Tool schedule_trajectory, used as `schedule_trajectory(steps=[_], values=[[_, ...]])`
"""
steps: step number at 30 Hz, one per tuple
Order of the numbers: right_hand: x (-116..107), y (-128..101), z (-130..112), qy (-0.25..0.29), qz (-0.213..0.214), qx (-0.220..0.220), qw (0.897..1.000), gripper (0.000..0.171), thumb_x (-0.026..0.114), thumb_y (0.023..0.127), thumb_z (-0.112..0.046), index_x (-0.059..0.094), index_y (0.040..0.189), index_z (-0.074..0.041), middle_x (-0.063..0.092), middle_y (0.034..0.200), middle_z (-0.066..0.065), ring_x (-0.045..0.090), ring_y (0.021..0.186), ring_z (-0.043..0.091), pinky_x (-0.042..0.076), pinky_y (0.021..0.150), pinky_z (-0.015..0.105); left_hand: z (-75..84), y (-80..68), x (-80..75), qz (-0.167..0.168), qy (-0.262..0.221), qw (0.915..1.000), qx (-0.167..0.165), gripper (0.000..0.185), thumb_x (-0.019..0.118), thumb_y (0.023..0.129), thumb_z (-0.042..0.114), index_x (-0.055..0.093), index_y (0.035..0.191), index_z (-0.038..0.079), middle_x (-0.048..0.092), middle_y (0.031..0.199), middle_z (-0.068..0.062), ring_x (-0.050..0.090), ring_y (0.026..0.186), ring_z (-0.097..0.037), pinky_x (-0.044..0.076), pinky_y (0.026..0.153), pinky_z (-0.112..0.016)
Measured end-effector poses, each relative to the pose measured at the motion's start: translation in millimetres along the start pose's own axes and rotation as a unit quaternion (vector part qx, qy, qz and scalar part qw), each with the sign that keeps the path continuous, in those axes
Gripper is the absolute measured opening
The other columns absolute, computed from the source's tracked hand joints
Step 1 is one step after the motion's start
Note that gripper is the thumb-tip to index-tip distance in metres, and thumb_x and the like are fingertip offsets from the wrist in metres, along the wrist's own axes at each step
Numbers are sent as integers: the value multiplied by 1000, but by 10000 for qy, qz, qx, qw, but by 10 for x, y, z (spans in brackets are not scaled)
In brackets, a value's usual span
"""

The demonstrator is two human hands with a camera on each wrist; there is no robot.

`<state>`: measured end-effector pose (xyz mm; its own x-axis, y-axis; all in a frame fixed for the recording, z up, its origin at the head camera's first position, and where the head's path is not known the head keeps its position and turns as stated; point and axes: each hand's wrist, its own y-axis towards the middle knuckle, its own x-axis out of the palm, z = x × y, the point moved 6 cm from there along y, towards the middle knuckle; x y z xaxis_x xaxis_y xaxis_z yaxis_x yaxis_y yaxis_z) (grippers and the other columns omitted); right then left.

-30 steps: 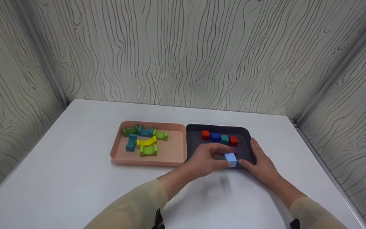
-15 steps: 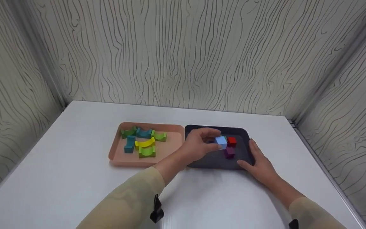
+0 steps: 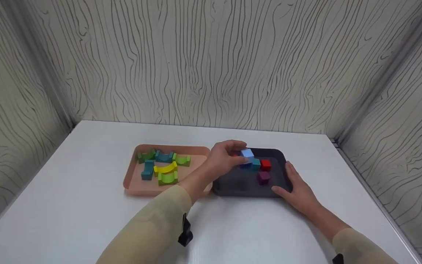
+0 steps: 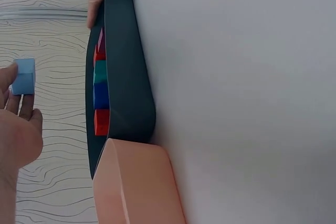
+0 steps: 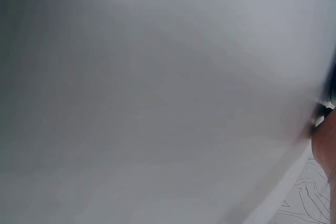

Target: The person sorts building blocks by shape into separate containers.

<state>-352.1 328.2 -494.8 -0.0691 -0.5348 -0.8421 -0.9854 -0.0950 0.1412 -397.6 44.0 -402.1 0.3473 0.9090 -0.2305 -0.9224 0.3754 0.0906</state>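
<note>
The white table [image 3: 86, 220] bears two trays side by side: a pink tray [image 3: 132, 183] to the left of both hands, and a dark tray [image 3: 233, 189] under them. The right hand [image 3: 297, 192] lies with straight fingers against the dark tray's right rim, where it was a second ago. The left hand [image 3: 220, 159] has carried the light blue cube [image 3: 247, 153] from the tray's near edge to its far side and now pinches it in the air just above the row of red, blue and teal cubes [image 3: 256, 164]; by my reading the cube is about to join that row.

The left wrist view alone shows daylight between the light blue cube [image 4: 23, 76] and the tray. The head view alone shows the purple cube [image 3: 263, 177], lying between the two hands, and the curved blocks [image 3: 163, 165] in the pink tray. The right wrist view is nearly all blurred table.
</note>
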Motion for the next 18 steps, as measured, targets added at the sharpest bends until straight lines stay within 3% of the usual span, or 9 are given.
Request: schedule_trajectory(steps=[9, 18], values=[[4, -3, 4, 23, -32, 64, 10000, 108, 69, 98, -59, 10, 170, -4, 8, 177, 19, 11, 161, 44, 18, 126, 63, -193, 136, 84, 96, -60, 9995, -307, 39, 85, 92, 15, 74, 128, 27, 73, 119, 13, 65, 114, -11, 56, 102, -35], [7, -2, 2, 40, -58, 97, 9999, 109, 69, 98, -60, 9, 170, -5, 8, 177, 18, 11, 161, 44, 18, 126, 63, -365, 197, 210, 4, -31, 9996, -276, 42, 86, 90, 12, 74, 130, 16, 74, 121, 6, 65, 109, -14, 57, 99, -35]])
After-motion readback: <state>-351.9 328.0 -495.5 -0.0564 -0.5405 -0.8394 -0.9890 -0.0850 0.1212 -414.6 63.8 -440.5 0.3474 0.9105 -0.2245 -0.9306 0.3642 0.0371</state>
